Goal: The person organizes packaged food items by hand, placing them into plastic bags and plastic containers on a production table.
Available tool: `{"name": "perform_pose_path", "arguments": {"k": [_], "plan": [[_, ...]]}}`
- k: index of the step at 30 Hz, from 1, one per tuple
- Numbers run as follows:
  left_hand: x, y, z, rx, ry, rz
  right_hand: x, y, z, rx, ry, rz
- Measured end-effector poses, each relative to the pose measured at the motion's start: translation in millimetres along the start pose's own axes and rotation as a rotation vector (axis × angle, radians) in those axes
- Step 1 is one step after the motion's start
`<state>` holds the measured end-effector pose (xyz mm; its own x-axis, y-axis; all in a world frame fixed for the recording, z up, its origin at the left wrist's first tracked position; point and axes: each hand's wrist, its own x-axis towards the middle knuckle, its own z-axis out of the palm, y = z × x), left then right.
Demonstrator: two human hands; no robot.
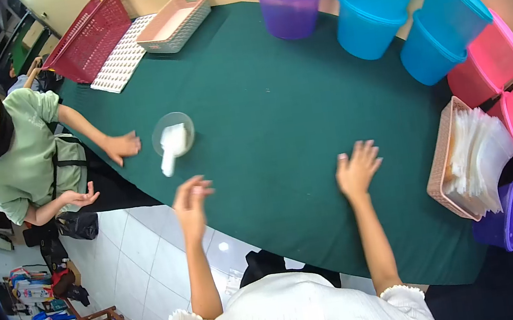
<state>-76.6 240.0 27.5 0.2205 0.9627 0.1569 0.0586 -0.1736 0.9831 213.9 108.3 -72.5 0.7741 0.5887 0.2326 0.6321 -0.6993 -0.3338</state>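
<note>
My left hand [191, 197] hovers at the near-left edge of the green table [274, 99], fingers loosely apart, holding nothing. Just beyond it stands a clear round bowl [173, 134] with a white scoop [172, 146] resting in it, handle pointing toward me. My right hand [357, 167] lies flat on the green cloth, fingers spread, empty. Across the left edge sits another person in a green shirt [23, 158], with one hand [122, 145] on the table beside the bowl.
A pink basket of clear plastic bags [474, 160] stands at the right. Blue tubs [378, 1], purple tubs [290, 0] and pink tubs [496, 63] line the far and right edges. A red basket [88, 36], white tray [120, 58] and pink tray [177, 21] sit far left.
</note>
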Motion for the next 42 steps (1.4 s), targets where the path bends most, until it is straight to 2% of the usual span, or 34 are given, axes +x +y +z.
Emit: {"name": "perform_pose_path", "arguments": {"k": [1,2,3,4,5,6,7,8,11,13,15,18,23,25,29,32,37,40,42], "plan": [[16,-6,-36,0.066,0.139,0.044,-13,-51,0,0.004,0.015,-0.090],[32,-11,-63,0.055,0.279,0.023,-37,-99,-10,0.074,-0.040,-0.328],[49,-16,-86,-0.014,0.364,-0.055,-62,-139,-14,0.298,-0.282,-0.551],[65,-23,-105,-0.021,0.365,-0.120,-96,-166,-4,0.499,-0.461,-0.892],[78,-30,-118,-0.081,0.291,-0.158,-139,-184,27,0.696,-0.599,-1.135],[92,-39,-127,-0.095,0.237,-0.237,-165,-202,29,0.936,-1.008,-1.193],[106,-50,-133,-0.101,0.179,-0.316,-181,-215,23,0.984,-1.115,-1.172],[118,-64,-137,-0.079,0.104,-0.381,-186,-220,21,0.961,-0.947,-1.230],[135,-84,-124,-0.035,-0.087,-0.510,-142,-202,10,0.876,-0.789,-1.055],[143,-101,-116,-0.139,-0.231,-0.487,-111,-166,-6,0.857,-0.492,-0.819],[145,-109,-104,-0.272,-0.200,-0.423,-91,-121,-32,0.736,-0.361,-0.531],[146,-107,-87,-0.230,-0.157,-0.410,-99,-47,-69,0.543,-0.104,-0.145],[138,-102,-40,-0.208,-0.163,-0.401,-176,36,-116,0.418,0.274,0.403],[127,-103,-16,-0.283,-0.289,-0.395,-207,60,-125,0.359,0.374,0.484],[68,-81,56,-0.376,-0.377,-0.503,-247,94,-144,0.294,0.498,0.576],[27,-79,102,-0.328,-0.599,-0.530,-264,119,-152,0.271,0.488,0.644],[-64,-30,179,-0.243,-0.866,-0.595,-274,170,-153,0.245,0.417,0.628],[-108,-9,215,-0.272,-0.933,-0.621,-254,230,-172,0.131,0.427,0.581],[-127,4,234,-0.312,-0.936,-0.645,-239,277,-178,0.026,0.395,0.638]]}}
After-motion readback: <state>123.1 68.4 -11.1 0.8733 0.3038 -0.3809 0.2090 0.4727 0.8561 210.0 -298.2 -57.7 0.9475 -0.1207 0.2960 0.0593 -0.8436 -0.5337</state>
